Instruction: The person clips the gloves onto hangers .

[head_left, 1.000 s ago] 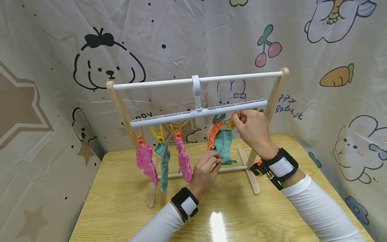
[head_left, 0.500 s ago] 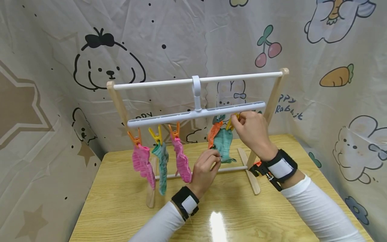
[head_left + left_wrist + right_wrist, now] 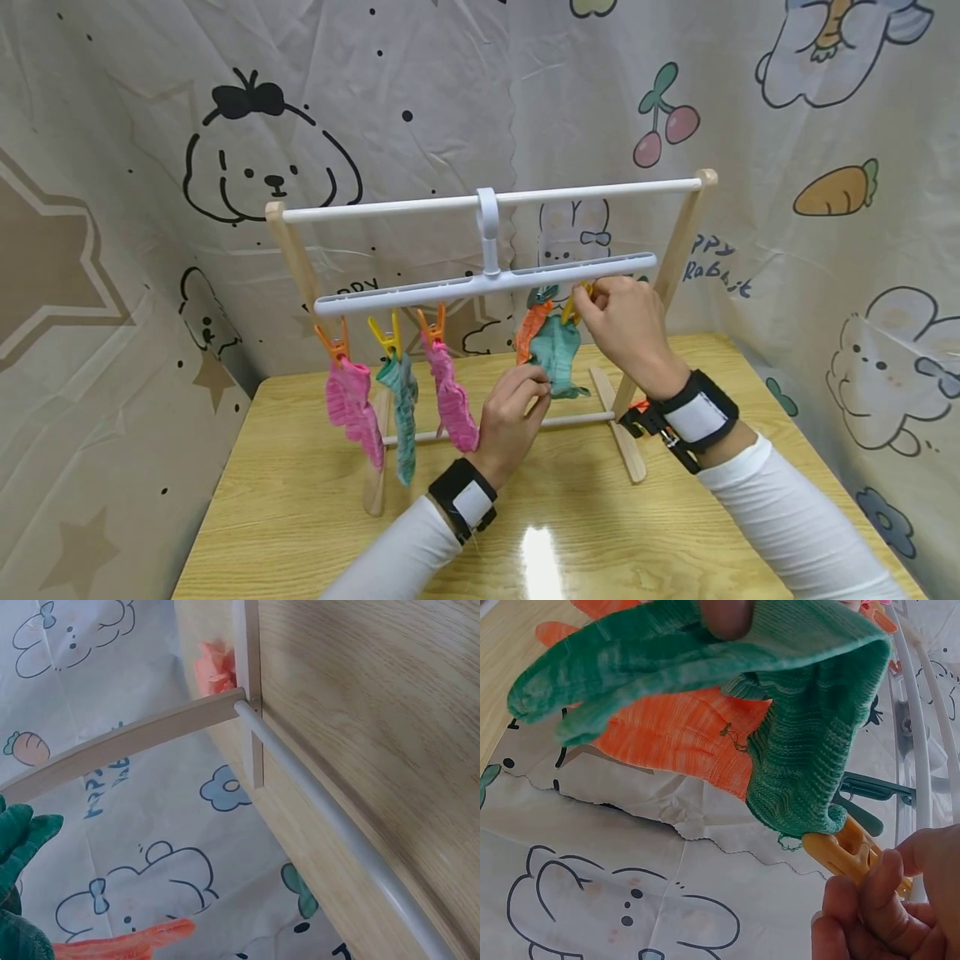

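Note:
My right hand [image 3: 626, 325] pinches a yellow clothespin [image 3: 847, 851] between thumb and fingers, just below the right arm of a white hanger [image 3: 570, 271]. The clothespin's tip is at the cuff of a green knit glove [image 3: 810, 742], which is folded over. My left hand [image 3: 513, 417] has curled fingers at the glove's lower part, and one fingertip [image 3: 727, 615] presses on it in the right wrist view. Behind, an orange glove [image 3: 667, 746] hangs close to a dark green clothespin [image 3: 874, 787] under the hanger. The left wrist view shows only part of the green glove [image 3: 22, 847].
From the hanger's left arm hang two pink gloves [image 3: 352, 408] and a green one [image 3: 405, 417], on orange and yellow clothespins. The hanger hooks over the white bar [image 3: 390, 207] of a wooden-legged rack [image 3: 681, 237]. Something orange [image 3: 216, 669] lies by the rack's right foot.
The right hand and yellow clothespin have come slightly down and left, to the green glove's cuff. The glove's lower end has risen. The hanger has shifted a little left with its gloves.

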Tool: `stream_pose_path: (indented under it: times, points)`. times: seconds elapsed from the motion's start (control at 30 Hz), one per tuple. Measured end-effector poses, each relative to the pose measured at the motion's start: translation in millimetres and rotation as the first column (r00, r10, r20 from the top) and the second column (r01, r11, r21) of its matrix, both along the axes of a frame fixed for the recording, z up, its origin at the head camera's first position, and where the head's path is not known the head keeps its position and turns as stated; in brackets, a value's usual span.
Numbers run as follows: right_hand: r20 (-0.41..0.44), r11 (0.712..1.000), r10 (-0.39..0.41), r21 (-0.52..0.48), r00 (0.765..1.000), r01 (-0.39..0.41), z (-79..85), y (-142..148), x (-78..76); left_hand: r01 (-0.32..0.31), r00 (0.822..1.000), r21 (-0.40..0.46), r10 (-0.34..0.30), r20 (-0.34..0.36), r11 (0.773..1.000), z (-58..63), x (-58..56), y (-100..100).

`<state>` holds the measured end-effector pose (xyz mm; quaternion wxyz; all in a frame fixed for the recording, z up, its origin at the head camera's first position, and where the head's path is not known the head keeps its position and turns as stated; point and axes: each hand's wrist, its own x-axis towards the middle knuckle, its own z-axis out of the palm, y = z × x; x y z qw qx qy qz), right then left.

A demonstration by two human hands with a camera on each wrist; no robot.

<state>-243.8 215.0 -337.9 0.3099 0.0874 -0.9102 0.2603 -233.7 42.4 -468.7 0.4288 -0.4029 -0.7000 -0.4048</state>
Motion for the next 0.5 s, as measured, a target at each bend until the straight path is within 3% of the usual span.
stream_pose_path:
  times: [0.5]
  points:
    - [0.014,0.999,-0.025,0.023,1.000,0.024,0.3,0.7,-0.4,-0.004,1.000,0.021,0.004,-0.022,1.000,3.9,-1.7,-1.0]
